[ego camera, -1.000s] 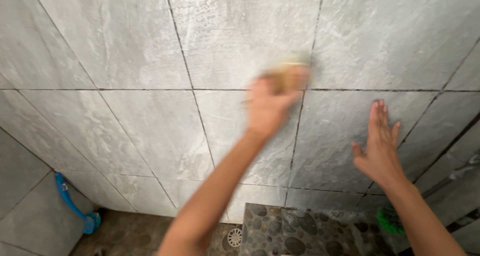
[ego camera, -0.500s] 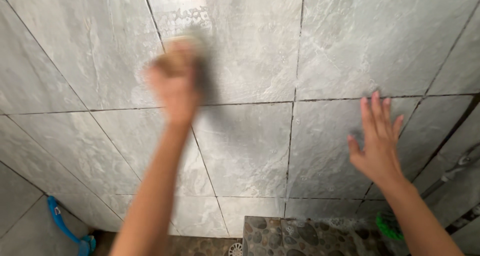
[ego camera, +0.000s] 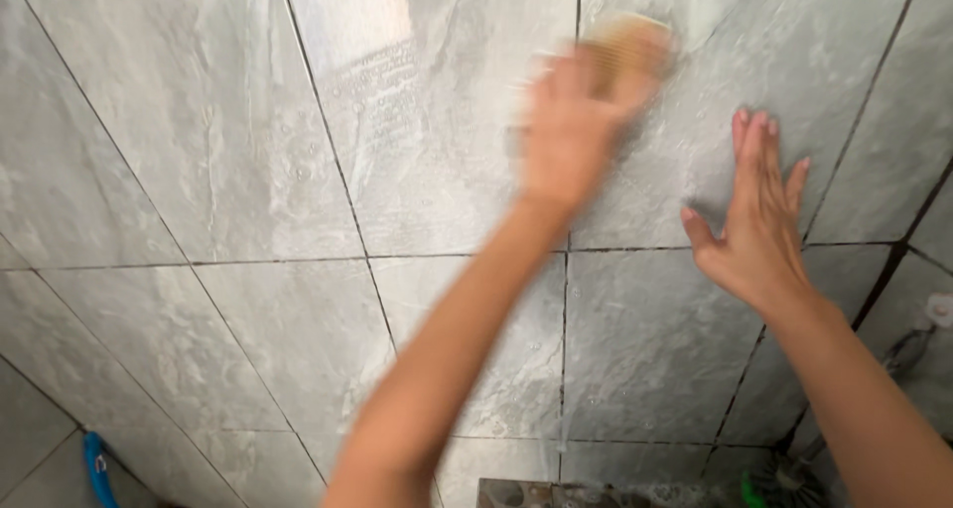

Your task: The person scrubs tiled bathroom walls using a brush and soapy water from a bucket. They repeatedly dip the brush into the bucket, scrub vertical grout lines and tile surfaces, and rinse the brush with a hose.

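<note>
Up at the wall, your left hand (ego camera: 571, 136) is closed around the tan scrub brush (ego camera: 627, 50); likely light, stiff, soapy-slick, so grip its back firmly. Your right hand (ego camera: 754, 230), just beside, presses flat and empty on the tile (ego camera: 447, 121).

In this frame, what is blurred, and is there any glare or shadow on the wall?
Head view: the left hand and the tan scrubber it holds are smeared by motion blur; the right hand, flat on the grey tiled wall, is sharp. A pale glare streaks the wet tiles at upper centre, and a soft shadow sits beside the right hand's thumb.
</note>
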